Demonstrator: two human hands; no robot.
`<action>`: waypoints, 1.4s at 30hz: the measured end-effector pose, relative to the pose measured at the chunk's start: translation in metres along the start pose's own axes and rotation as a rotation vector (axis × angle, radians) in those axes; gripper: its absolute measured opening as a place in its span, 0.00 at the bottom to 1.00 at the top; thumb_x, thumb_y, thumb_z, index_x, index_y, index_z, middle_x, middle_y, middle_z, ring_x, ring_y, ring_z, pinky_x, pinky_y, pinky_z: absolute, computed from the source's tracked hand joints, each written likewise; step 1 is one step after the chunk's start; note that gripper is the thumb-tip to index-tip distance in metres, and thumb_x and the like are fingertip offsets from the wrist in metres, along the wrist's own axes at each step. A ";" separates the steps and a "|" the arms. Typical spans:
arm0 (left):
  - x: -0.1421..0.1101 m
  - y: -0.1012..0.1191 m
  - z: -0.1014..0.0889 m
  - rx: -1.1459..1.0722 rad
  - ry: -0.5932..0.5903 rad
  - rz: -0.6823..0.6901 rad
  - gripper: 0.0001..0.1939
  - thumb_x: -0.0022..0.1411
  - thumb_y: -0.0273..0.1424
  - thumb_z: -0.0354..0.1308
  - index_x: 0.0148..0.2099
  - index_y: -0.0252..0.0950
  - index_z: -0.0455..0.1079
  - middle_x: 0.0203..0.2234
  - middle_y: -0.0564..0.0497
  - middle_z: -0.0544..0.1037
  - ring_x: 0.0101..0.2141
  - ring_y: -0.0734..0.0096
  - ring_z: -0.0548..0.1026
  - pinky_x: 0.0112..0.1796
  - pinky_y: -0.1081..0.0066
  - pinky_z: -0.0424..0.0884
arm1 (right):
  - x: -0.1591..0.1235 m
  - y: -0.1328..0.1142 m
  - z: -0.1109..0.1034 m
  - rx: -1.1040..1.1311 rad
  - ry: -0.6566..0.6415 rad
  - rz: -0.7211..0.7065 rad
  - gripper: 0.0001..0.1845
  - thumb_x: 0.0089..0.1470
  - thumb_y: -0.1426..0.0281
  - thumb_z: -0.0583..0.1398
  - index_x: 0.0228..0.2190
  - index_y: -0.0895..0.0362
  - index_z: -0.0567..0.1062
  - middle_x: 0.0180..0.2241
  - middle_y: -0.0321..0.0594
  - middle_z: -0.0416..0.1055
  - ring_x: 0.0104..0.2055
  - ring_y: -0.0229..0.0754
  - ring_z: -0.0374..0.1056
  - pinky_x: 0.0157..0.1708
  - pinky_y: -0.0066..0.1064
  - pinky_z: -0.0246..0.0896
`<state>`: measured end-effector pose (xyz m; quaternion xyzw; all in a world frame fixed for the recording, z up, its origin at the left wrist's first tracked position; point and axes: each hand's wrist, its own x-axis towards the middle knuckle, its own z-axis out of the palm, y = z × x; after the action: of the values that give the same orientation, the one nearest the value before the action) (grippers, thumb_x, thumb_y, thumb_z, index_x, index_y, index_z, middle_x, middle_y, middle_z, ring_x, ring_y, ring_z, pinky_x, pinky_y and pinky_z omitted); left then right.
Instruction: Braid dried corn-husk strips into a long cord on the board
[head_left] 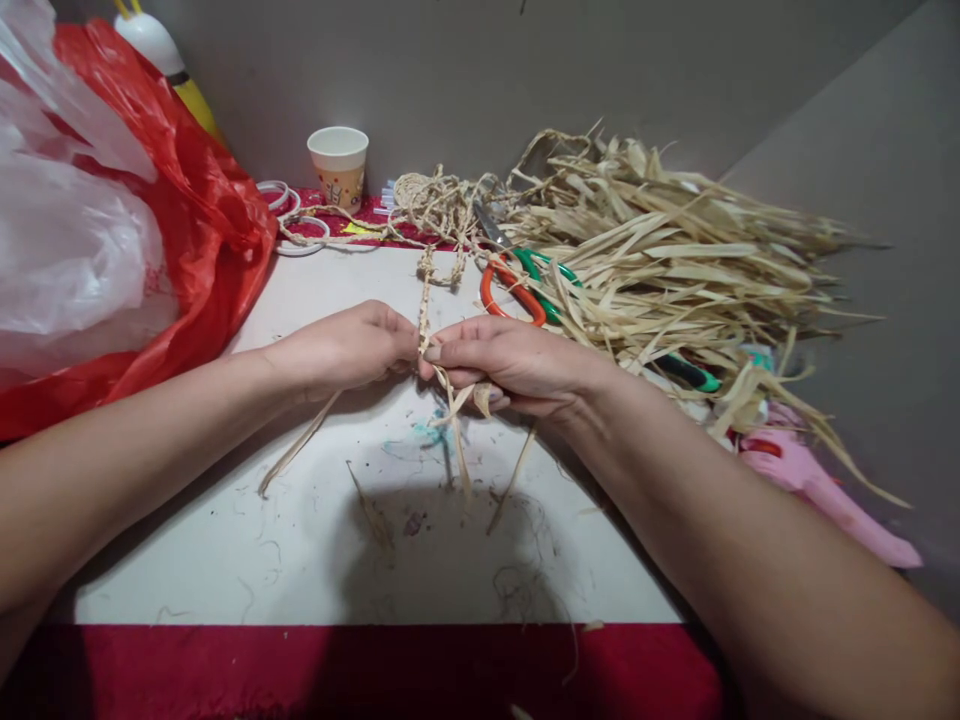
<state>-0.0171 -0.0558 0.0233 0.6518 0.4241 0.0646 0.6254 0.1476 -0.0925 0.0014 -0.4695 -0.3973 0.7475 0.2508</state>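
Note:
My left hand (364,345) and my right hand (510,360) meet over the white board, both closed on a straw braid (424,300). The braid runs away from my fingers to a tangled heap of finished braid (442,205) at the back. Loose flat strands (456,425) hang toward me below the right fingers, and one thin strand sticks out under the left hand. Just beyond my right hand lie scissors (516,290) with one orange and one green handle. My left fingertips are partly hidden behind the braid and the right hand.
A big pile of dry straw (675,240) fills the back right. A pink glue gun (825,490) lies at the right edge. Red and white plastic bags (202,230) bulge on the left. A paper cup (338,165) and white rings (304,240) stand near the wall.

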 end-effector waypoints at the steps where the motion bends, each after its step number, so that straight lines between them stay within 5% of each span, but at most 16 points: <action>1: 0.000 0.000 0.000 0.061 0.017 0.016 0.10 0.55 0.23 0.50 0.23 0.32 0.68 0.12 0.59 0.57 0.13 0.84 0.50 0.16 0.77 0.45 | 0.000 0.000 -0.002 -0.032 0.000 -0.005 0.10 0.54 0.76 0.54 0.23 0.62 0.71 0.11 0.27 0.50 0.10 0.25 0.41 0.08 0.17 0.37; 7: 0.005 -0.005 -0.004 0.244 0.028 0.097 0.10 0.54 0.26 0.50 0.26 0.31 0.72 0.17 0.56 0.67 0.18 0.82 0.58 0.21 0.78 0.53 | -0.001 0.001 -0.010 -0.256 0.010 -0.048 0.10 0.55 0.73 0.56 0.24 0.60 0.72 0.15 0.30 0.54 0.13 0.26 0.43 0.11 0.21 0.38; 15: 0.008 -0.008 0.000 0.043 -0.039 -0.034 0.10 0.57 0.28 0.51 0.24 0.33 0.67 0.11 0.59 0.54 0.12 0.83 0.48 0.15 0.75 0.42 | -0.005 -0.002 -0.006 -0.588 0.067 -0.081 0.10 0.55 0.72 0.54 0.25 0.60 0.72 0.17 0.30 0.56 0.16 0.29 0.46 0.15 0.23 0.40; 24: 0.007 -0.012 0.004 0.096 0.033 0.021 0.11 0.57 0.27 0.52 0.24 0.32 0.68 0.11 0.60 0.56 0.13 0.84 0.50 0.17 0.76 0.44 | -0.014 -0.011 -0.001 -0.965 0.215 -0.093 0.11 0.54 0.69 0.56 0.23 0.60 0.71 0.16 0.31 0.59 0.17 0.30 0.51 0.19 0.25 0.44; 28: 0.007 -0.013 0.004 0.202 0.076 0.080 0.11 0.56 0.27 0.53 0.22 0.32 0.68 0.13 0.58 0.61 0.15 0.83 0.53 0.19 0.77 0.50 | -0.020 -0.018 0.004 -0.978 0.254 -0.042 0.12 0.53 0.69 0.56 0.20 0.60 0.70 0.14 0.32 0.61 0.15 0.30 0.51 0.17 0.25 0.45; 35: 0.006 -0.016 0.006 0.166 0.086 0.139 0.11 0.55 0.26 0.52 0.22 0.32 0.68 0.14 0.56 0.66 0.16 0.82 0.56 0.20 0.76 0.51 | -0.019 -0.009 0.018 -0.721 0.102 -0.009 0.12 0.55 0.69 0.52 0.26 0.60 0.71 0.17 0.36 0.70 0.12 0.28 0.51 0.14 0.22 0.45; 38: 0.005 -0.015 0.008 0.058 0.060 0.076 0.12 0.55 0.25 0.52 0.19 0.33 0.64 0.11 0.58 0.62 0.14 0.84 0.52 0.18 0.76 0.47 | -0.016 -0.001 0.027 -0.788 0.138 0.002 0.12 0.54 0.70 0.51 0.24 0.60 0.71 0.18 0.39 0.71 0.13 0.30 0.54 0.15 0.23 0.47; 42: 0.004 -0.014 0.011 -0.123 0.038 0.012 0.16 0.54 0.23 0.52 0.16 0.35 0.56 0.09 0.60 0.53 0.12 0.85 0.48 0.16 0.75 0.43 | -0.012 0.008 0.028 -1.012 0.236 -0.154 0.13 0.53 0.72 0.51 0.20 0.60 0.69 0.18 0.40 0.68 0.19 0.33 0.56 0.19 0.25 0.46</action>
<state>-0.0144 -0.0636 0.0069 0.6134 0.4274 0.1067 0.6555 0.1273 -0.1163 0.0073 -0.5824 -0.7111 0.3834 0.0901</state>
